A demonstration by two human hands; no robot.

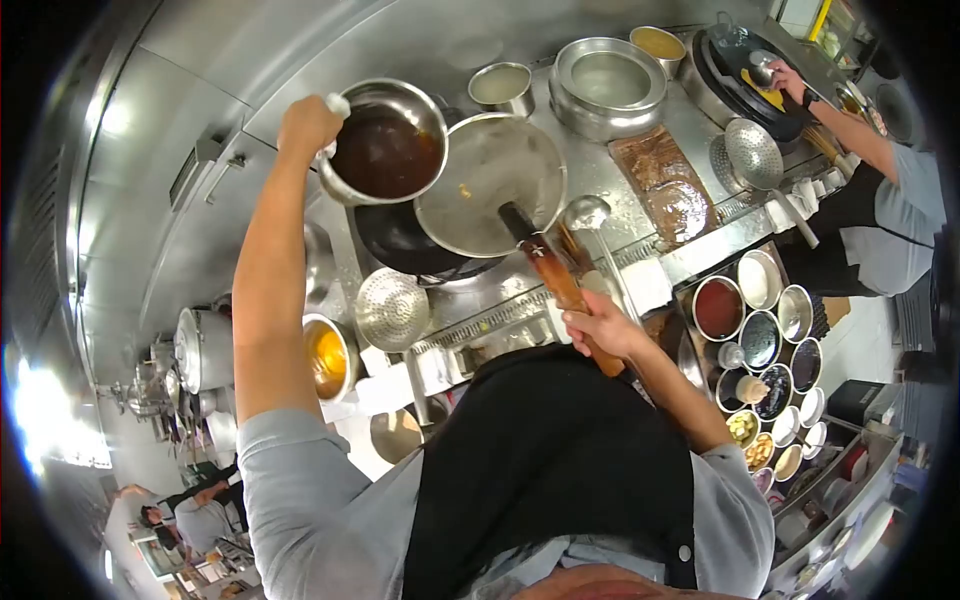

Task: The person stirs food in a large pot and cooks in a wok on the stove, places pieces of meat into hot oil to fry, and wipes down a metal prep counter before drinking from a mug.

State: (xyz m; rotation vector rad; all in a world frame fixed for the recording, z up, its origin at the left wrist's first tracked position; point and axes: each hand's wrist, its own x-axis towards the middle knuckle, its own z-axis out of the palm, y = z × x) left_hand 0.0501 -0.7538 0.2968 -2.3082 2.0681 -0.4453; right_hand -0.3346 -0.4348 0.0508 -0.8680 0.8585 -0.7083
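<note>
My left hand (312,125) grips the rim of a steel pot (437,120) through a white cloth (338,104). Dark brown liquid (385,155) fills part of the pot, which looks tilted toward the strainer. My right hand (605,325) is closed around the wooden handle of a wide fine-mesh strainer (485,185). A small yellowish bit lies on the mesh. Beneath the pot and strainer sits a black wok (395,238), partly hidden by them. A ladle (587,212) rests beside the strainer's handle.
A perforated skimmer (392,308) and a pot of yellow liquid (328,358) are near the front left. Behind stand a large steel pot (608,110) and smaller pots. Several seasoning containers (718,308) fill the right side. A co-worker's hand (785,80) holds a ladle at another wok.
</note>
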